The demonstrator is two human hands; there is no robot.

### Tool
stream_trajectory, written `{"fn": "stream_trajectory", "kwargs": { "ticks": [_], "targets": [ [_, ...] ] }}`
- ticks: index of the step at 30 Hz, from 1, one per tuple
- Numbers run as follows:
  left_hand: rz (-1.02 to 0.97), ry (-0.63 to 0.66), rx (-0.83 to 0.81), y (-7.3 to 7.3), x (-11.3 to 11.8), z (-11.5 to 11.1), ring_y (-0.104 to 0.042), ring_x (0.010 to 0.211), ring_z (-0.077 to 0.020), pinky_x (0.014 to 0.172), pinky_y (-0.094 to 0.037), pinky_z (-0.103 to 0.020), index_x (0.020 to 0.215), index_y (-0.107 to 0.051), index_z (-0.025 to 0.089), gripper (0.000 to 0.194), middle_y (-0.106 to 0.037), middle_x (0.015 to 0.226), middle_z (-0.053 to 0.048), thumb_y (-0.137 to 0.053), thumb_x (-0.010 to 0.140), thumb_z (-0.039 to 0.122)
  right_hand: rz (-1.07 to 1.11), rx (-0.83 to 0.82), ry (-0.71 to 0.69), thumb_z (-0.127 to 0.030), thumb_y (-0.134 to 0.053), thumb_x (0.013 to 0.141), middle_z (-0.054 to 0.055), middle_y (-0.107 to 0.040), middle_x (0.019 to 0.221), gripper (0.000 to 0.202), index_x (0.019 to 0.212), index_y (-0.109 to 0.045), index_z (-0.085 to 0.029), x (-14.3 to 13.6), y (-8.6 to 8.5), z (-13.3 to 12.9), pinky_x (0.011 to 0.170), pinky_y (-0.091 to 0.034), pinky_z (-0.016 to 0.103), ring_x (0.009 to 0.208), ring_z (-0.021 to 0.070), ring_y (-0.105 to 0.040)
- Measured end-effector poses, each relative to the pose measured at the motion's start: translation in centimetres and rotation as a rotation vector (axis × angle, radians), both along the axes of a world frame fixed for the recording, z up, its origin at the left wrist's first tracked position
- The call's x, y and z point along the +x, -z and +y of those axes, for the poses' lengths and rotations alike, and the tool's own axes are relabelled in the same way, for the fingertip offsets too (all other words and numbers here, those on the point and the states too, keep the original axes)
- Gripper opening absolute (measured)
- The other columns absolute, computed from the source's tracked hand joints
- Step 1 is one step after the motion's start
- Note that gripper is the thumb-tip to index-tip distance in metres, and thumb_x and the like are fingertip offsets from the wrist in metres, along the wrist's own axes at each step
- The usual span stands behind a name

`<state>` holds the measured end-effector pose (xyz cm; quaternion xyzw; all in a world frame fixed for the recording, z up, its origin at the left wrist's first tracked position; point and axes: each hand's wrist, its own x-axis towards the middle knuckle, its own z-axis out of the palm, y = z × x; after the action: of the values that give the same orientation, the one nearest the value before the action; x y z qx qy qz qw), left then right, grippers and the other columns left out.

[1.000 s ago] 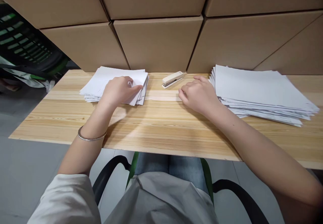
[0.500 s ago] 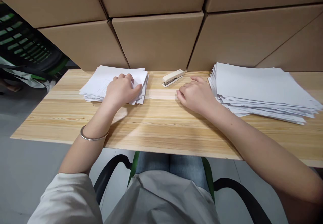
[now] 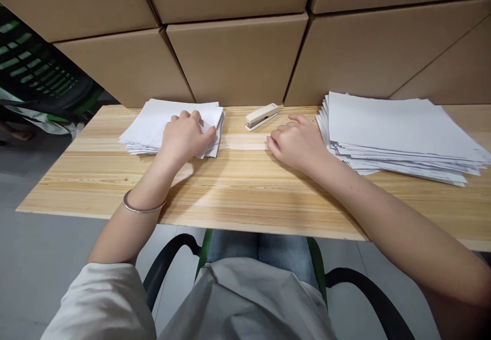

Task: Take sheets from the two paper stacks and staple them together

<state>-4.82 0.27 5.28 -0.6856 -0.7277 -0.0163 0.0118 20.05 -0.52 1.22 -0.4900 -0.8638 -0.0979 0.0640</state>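
Note:
My left hand (image 3: pixel 184 136) rests on top of the smaller stack of white paper (image 3: pixel 148 122), its fingers apart and holding nothing. On the bare wood between the two stacks lies my right hand (image 3: pixel 297 140), its fingers loosely curled with no object visible in them. A cream stapler (image 3: pixel 262 116) sits just behind and left of my right hand, not touched by it. The larger, uneven stack of white paper (image 3: pixel 391 125) is to the right, close beside my right hand.
Cardboard boxes (image 3: pixel 238 59) form a wall along the back edge of the wooden table (image 3: pixel 238 197). A chair with black armrests (image 3: pixel 169 258) surrounds my lap. At the far left are a dark slatted chair back (image 3: pixel 34 59) and part of another person's foot (image 3: pixel 17 131).

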Motion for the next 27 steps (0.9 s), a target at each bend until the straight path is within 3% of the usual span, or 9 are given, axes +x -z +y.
{"fn": "stream_trajectory", "kwargs": {
  "ticks": [6,14,19,22,24,27],
  "targets": [
    [0.028,-0.007,0.01,-0.3,0.4,0.0,-0.071,0.1,-0.04,0.087,-0.053,-0.047,0.114,-0.071,0.01,0.046,-0.076,0.102,-0.022,-0.047,0.088,0.039,-0.005,0.008,-0.008,-0.019,-0.041,0.098,0.017,-0.08,0.092,0.042,0.089,-0.082,-0.009,0.0,0.1,0.1,0.109,-0.035,0.045,0.087,0.0292,-0.07],
    [0.075,0.006,0.058,0.2,1.2,-0.3,-0.071,0.103,-0.0402,0.087,-0.052,-0.047,0.116,-0.069,0.008,0.045,-0.076,0.107,-0.024,-0.043,0.091,0.033,-0.001,0.039,-0.025,-0.02,-0.042,0.099,0.015,-0.081,0.091,0.041,0.087,-0.08,-0.011,0.0,0.4,0.1,0.109,-0.038,0.045,0.085,0.0282,-0.071],
    [0.079,-0.007,0.091,0.3,1.7,-0.6,-0.073,0.101,-0.0387,0.084,-0.052,-0.046,0.11,-0.071,0.01,0.04,-0.077,0.106,-0.022,-0.038,0.095,0.027,0.083,-0.024,-0.017,-0.018,-0.044,0.097,0.016,-0.08,0.094,0.037,0.085,-0.078,-0.011,0.0,0.1,0.0,0.11,-0.038,0.046,0.09,0.0282,-0.071],
    [-0.154,0.045,0.215,-1.1,0.6,-1.2,-0.073,0.099,-0.0314,0.089,-0.053,-0.043,0.105,-0.072,0.015,0.034,-0.078,0.102,-0.015,-0.042,0.097,0.028,0.371,-0.097,0.008,-0.02,-0.049,0.096,0.013,-0.08,0.098,0.03,0.087,-0.077,-0.014,0.1,0.1,0.1,0.102,-0.045,0.044,0.093,0.0268,-0.072],
    [-0.505,0.171,0.397,-2.1,-0.4,-1.6,-0.071,0.098,-0.0233,0.086,-0.054,-0.036,0.104,-0.071,0.02,0.03,-0.078,0.104,-0.006,-0.047,0.099,0.037,0.712,-0.214,0.034,-0.027,-0.056,0.095,0.012,-0.079,0.108,0.024,0.102,-0.076,-0.016,0.2,0.2,0.3,0.096,-0.051,0.042,0.097,0.0254,-0.073],
    [-0.983,0.269,0.609,-2.5,-1.2,-1.5,-0.068,0.091,-0.0189,0.08,-0.054,-0.033,0.099,-0.069,0.024,0.03,-0.074,0.095,0.0,-0.056,0.098,0.05,1.227,-0.563,0.004,-0.043,-0.07,0.089,0.011,-0.071,0.136,0.049,0.132,-0.066,-0.02,0.6,0.6,0.9,0.101,-0.054,0.041,0.116,0.0249,-0.071]
  ]
}}
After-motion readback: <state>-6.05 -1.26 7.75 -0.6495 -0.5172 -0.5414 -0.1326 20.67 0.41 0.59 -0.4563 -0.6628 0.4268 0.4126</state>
